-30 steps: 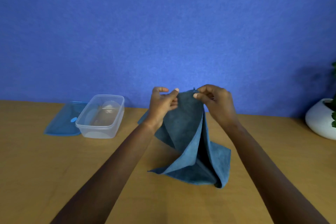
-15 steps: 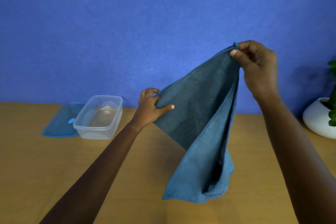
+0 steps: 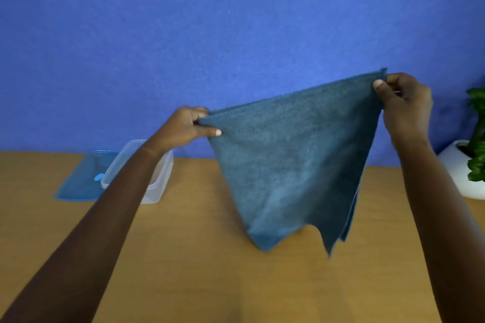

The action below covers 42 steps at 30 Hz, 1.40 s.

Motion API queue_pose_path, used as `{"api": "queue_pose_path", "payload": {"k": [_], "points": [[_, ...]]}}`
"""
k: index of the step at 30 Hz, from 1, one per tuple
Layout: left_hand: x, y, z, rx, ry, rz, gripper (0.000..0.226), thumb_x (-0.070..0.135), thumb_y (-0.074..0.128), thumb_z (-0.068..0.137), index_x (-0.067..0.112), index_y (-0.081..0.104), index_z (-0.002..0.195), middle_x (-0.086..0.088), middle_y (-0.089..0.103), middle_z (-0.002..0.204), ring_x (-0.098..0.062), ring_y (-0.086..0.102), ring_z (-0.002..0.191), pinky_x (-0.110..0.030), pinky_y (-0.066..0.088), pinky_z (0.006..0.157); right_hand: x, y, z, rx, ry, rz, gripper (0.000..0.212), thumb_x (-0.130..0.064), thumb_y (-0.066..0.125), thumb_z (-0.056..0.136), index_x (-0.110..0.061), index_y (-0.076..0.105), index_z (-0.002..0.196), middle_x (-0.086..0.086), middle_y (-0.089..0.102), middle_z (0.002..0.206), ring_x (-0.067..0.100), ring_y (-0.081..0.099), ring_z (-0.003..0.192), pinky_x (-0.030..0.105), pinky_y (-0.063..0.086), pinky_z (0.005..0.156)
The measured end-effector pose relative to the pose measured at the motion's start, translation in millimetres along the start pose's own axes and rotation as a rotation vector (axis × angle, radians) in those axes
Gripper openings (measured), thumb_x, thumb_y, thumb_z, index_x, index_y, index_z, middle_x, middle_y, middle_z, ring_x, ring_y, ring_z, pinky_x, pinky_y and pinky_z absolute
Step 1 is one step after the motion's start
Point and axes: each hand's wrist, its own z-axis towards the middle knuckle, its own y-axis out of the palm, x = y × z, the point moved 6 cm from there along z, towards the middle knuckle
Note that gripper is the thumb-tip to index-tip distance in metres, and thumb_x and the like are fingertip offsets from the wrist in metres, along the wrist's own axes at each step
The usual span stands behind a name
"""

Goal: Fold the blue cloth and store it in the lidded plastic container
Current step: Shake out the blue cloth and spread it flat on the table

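Behind left forearm point(image 3: 118, 199): container point(image 3: 163, 178), lid point(image 3: 78, 186)

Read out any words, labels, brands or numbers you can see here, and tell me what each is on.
No text can be read.
The blue cloth, clear plastic container and white plant pot show none.
The light-blue round spot on the translucent blue lid is too small to tell.

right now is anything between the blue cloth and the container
Nothing on the table does. The blue cloth hangs between left hand and right hand; the container stands open to the left, only the left forearm crossing it.
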Motion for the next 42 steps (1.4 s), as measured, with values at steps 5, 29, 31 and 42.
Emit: {"api": "queue_pose_path", "payload": {"k": [5, 29, 31, 42], "points": [[37.7, -30.1, 2.9, 0.128, 0.097, -0.386, 0.030, 0.002, 0.064, 0.067, 0.031, 0.072, 0.068, 0.020, 0.069, 0.063, 0.010, 0.059, 0.062, -0.005, 0.048, 0.064, 17.2, 4.9, -1.9, -0.071, 0.124, 0.083, 0.033, -0.012, 0.051, 0.091, -0.021, 0.044, 0.059, -0.006, 0.041, 0.061, 0.008, 0.044, 0.062, 0.031, 0.047, 0.069], [-8.8, -41.4, 18.9, 0.297, -0.245, -0.314, 0.024, 0.004, 0.054, 0.090, 0.017, 0.054, 0.069, 0.017, 0.062, 0.041, 0.004, 0.062, 0.042, -0.009, 0.052, 0.051, 47.2, 50.3, -3.0, -0.258, 0.241, 0.091, 0.028, -0.013, 0.054, 0.090, -0.014, 0.049, 0.062, 0.005, 0.047, 0.064, 0.013, 0.050, 0.061, 0.015, 0.052, 0.045], [-14.2, -38.7, 24.2, 0.315, -0.247, -0.339, 0.026, 0.002, 0.054, 0.090, 0.017, 0.054, 0.069, 0.014, 0.061, 0.042, 0.006, 0.061, 0.043, -0.008, 0.051, 0.054, 57.4, 61.3, -1.6, -0.235, 0.297, 0.185, 0.033, -0.011, 0.054, 0.091, -0.016, 0.046, 0.059, 0.004, 0.041, 0.063, 0.014, 0.048, 0.063, 0.021, 0.056, 0.053], [3.2, -52.5, 30.4, 0.509, -0.035, -0.275, 0.031, -0.002, 0.057, 0.085, 0.026, 0.060, 0.072, 0.020, 0.064, 0.065, 0.013, 0.057, 0.061, -0.007, 0.046, 0.067, 50.0, 70.1, 8.7, -0.025, 0.179, 0.519, 0.029, -0.007, 0.050, 0.092, -0.019, 0.047, 0.067, -0.003, 0.043, 0.069, -0.001, 0.050, 0.066, 0.017, 0.056, 0.074]]}}
